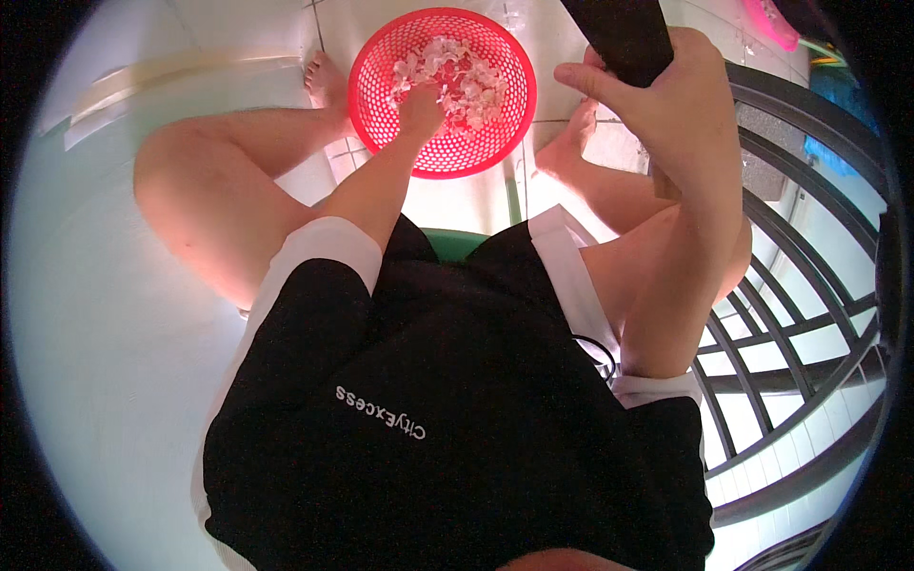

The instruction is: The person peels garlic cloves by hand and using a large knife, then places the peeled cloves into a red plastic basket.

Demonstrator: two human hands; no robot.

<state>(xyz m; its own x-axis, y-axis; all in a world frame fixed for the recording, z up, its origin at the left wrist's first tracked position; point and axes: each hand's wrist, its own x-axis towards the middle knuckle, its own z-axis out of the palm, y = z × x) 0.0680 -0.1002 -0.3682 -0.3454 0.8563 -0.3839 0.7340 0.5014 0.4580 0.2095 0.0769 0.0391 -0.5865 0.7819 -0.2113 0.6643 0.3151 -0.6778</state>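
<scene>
A round red plastic basket point(500, 114) with a perforated wall stands on the tiled floor between my bare feet. It holds a heap of small pale, whitish pieces point(457, 71). My left hand point(421, 107) reaches down into the basket, its fingers curled among the pieces; whether it grips any is hidden. My right hand point(666, 100) is raised at the upper right, closed around a dark flat handle-like object point(624, 33) that runs out of the top of the picture.
I sit low on a green stool point(455, 243), knees spread, in black shorts. A dark metal railing point(790, 314) curves along the right side. A pale wall or floor surface fills the left. A pink object point(773, 24) lies at the top right.
</scene>
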